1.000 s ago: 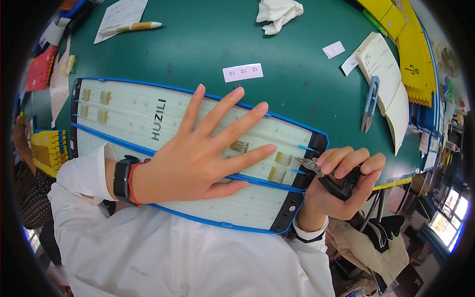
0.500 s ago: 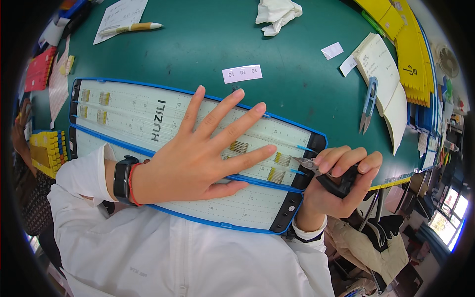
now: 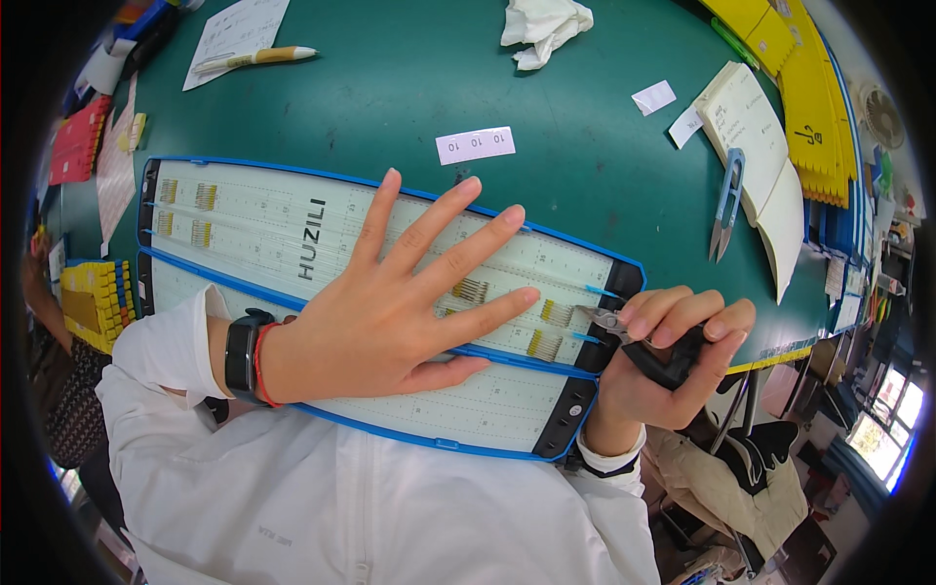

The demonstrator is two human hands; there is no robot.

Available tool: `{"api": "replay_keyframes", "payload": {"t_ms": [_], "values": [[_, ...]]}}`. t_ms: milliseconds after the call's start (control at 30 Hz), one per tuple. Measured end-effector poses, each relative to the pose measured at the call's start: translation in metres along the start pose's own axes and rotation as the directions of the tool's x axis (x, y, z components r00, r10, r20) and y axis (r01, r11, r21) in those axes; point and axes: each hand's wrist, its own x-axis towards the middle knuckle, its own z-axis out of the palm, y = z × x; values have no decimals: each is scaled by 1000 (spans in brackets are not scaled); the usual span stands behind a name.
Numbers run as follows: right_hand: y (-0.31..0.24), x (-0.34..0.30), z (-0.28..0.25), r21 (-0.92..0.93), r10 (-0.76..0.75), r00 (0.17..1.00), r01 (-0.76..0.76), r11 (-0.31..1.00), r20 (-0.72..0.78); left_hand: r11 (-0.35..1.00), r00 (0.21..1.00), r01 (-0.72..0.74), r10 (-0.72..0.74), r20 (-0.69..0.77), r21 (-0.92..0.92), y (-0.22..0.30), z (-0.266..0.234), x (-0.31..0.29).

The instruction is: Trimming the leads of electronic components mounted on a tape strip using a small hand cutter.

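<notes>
A long, flat, blue-edged case (image 3: pixel 487 414) lies open across my front, its pale panels marked with dotted lines. My left hand (image 3: pixel 390 292) rests flat over the middle of it, fingers spread, palm down. Between and beyond my fingers, small coiled springs or wire bundles (image 3: pixel 473 291) show in part. Near the case's right end sit two more bundles, an upper one (image 3: pixel 557 313) and a lower one (image 3: pixel 544 345). My right hand (image 3: pixel 682 336) is closed around black-handled pliers (image 3: pixel 668 366), whose metal jaws point left at the upper bundle. Further bundles (image 3: pixel 206 196) sit at the case's left end.
Beyond the case on the green table (image 3: pixel 390 107) lie a white label strip (image 3: pixel 475 145), crumpled tissue (image 3: pixel 546 29) and a pen (image 3: pixel 255 59). Blue-handled snips (image 3: pixel 727 205) rest by an open notebook (image 3: pixel 746 127) at right. Yellow boards (image 3: pixel 814 107) line the far right.
Both hands and the pliers hold almost the same place. At the far left edge, another person's arm has shifted slightly.
</notes>
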Motion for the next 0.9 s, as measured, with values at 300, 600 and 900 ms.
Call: {"api": "replay_keyframes", "payload": {"t_ms": [300, 600, 900], "values": [[0, 0, 2, 52, -3, 1000, 4, 999, -22, 1000, 1000, 0, 0, -4, -9, 0, 0, 0], [-2, 1, 2, -9, 4, 1000, -4, 1000, -7, 1000, 1000, -7, 7, -4, -5, -1, 0, 0], [-2, 0, 2, -1, 14, 1000, -14, 1000, -20, 1000, 1000, -4, 4, 2, -10, 0, 0, 0]]}}
